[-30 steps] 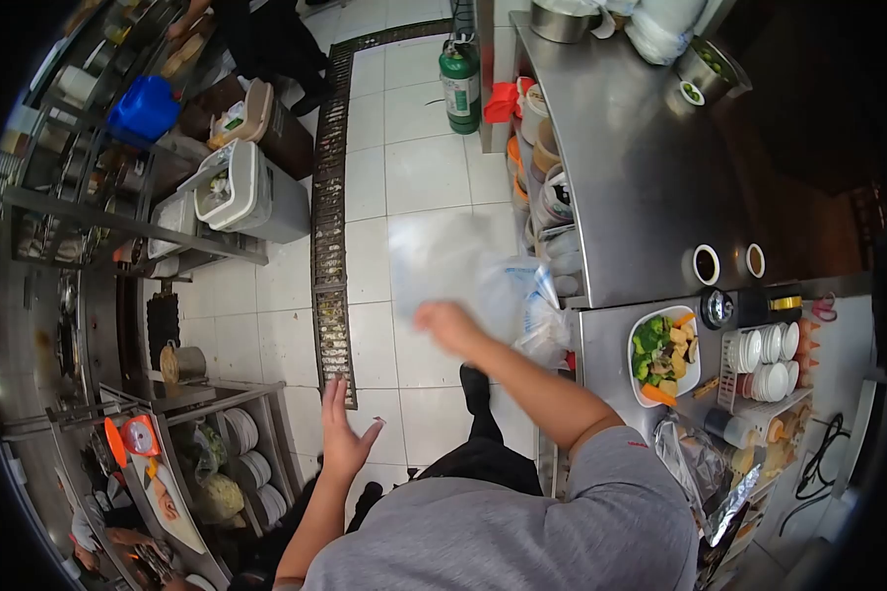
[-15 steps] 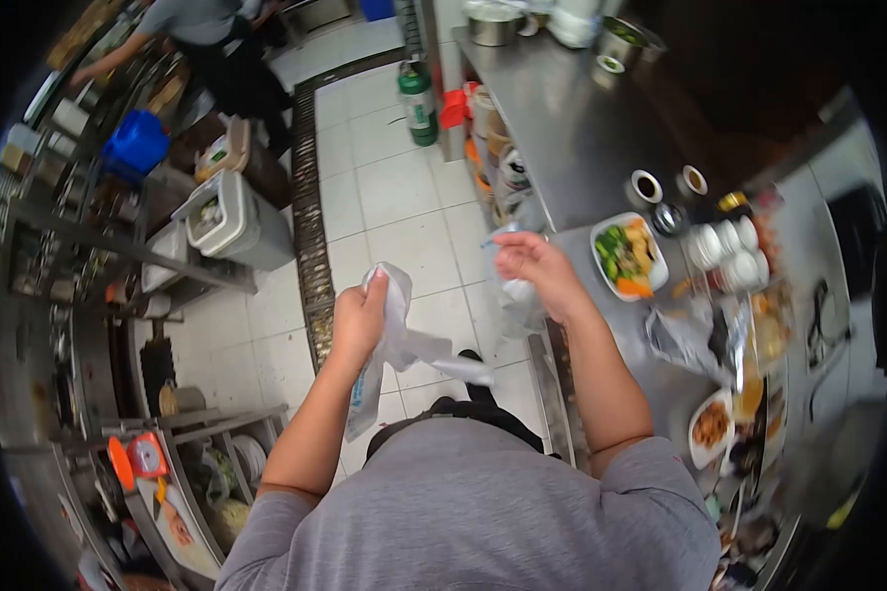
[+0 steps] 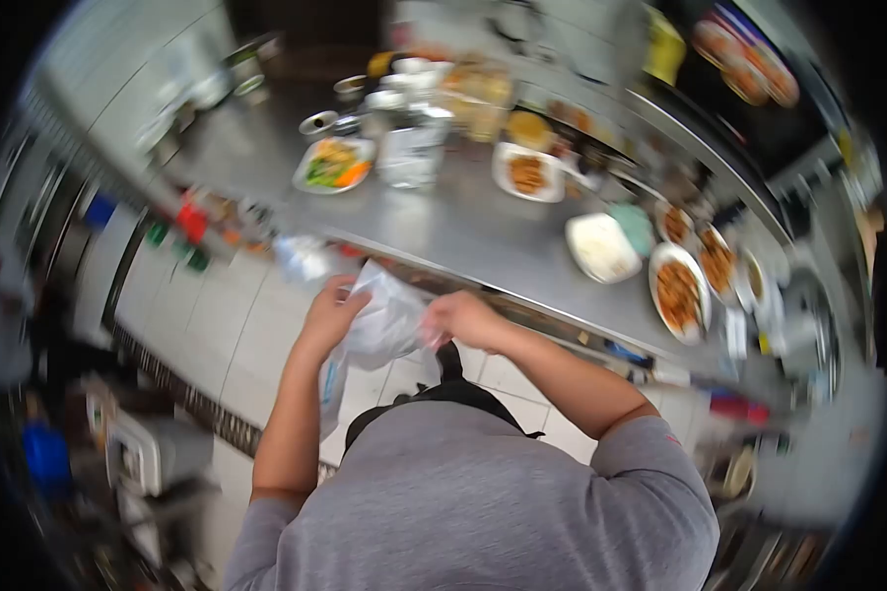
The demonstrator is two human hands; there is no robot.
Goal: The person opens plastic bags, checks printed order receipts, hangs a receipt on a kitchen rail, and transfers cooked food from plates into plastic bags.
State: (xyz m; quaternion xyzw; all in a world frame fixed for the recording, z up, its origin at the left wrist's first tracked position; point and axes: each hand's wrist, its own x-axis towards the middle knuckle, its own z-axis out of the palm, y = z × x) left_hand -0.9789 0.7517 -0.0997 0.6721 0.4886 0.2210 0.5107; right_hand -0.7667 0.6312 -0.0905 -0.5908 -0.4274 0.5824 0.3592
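Between my hands, in front of my waist, hangs a thin white plastic bag (image 3: 386, 313), spread wider at its top. My left hand (image 3: 331, 313) is closed on the bag's left edge, and part of the bag drops below that wrist. My right hand (image 3: 463, 320) is at the bag's right edge with fingers curled; it appears to pinch the plastic, though motion blur softens the fingertips. Past the bag, on the steel counter (image 3: 414, 222), stand a tray of cut vegetables (image 3: 334, 164) and a foil-like silver package (image 3: 412, 156).
Along the counter are a white dish of brown food (image 3: 528, 173), a container of white food (image 3: 602, 247) and oval plates of reddish food (image 3: 679, 295). Other plastic bags (image 3: 304, 258) hang at the counter's front edge. A grey bin (image 3: 158, 451) stands on the floor at left.
My view has swung right to face the counter. My right hand has come from the hanging bags to the bag in my left hand, which now spreads between both hands.
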